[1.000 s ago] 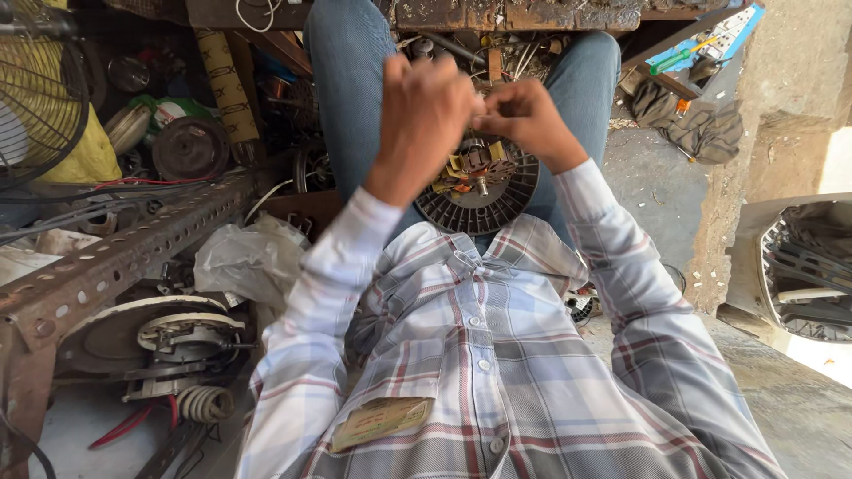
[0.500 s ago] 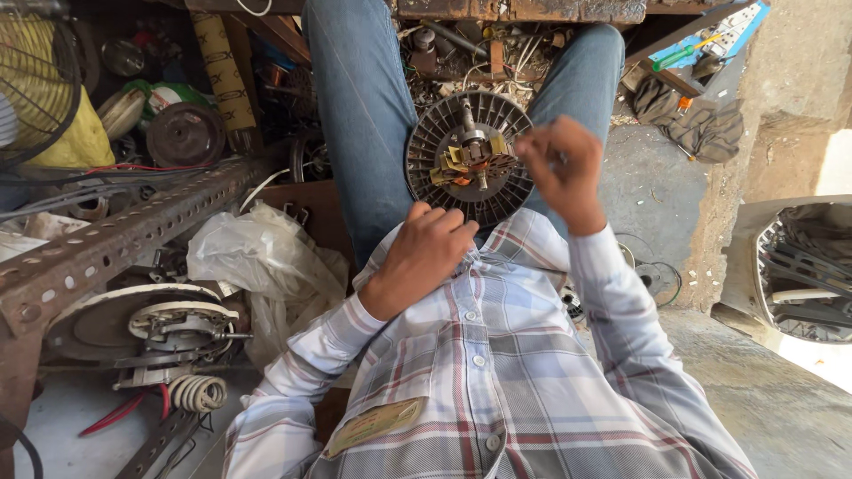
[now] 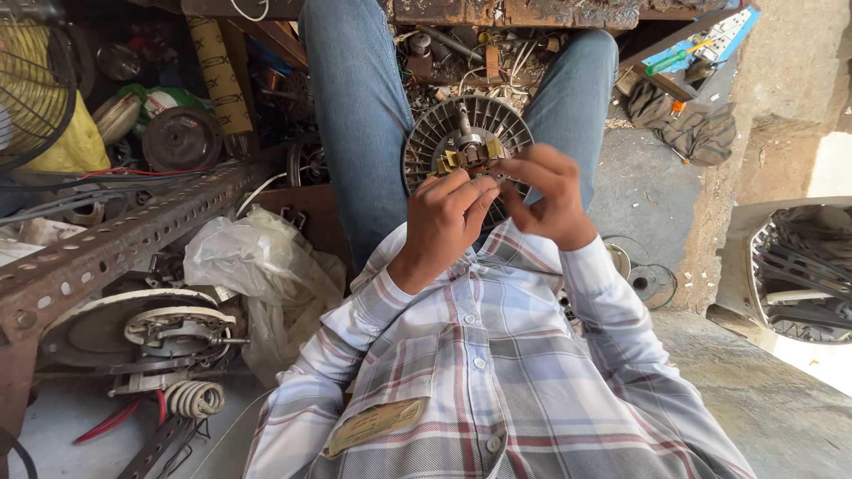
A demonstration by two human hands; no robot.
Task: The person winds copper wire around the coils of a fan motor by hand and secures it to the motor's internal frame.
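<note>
Both grips pinch at fan motor [image 3: 468, 142] hub: left hand [image 3: 446, 215], right hand [image 3: 548, 195].

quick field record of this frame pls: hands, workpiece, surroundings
left hand: fingers curled on the near rim of the motor stator
right hand: fingertips pinching at the stator's centre
motor stator: round, slotted, shaft upright, sits between the knees
left side: perforated metal angle bar, plastic bag, fan guard
right side: green-handled screwdriver, grey rag

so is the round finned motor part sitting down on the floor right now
No, the round finned motor part is up between the person's knees, with the left hand and right hand both working at its near edge.
</note>
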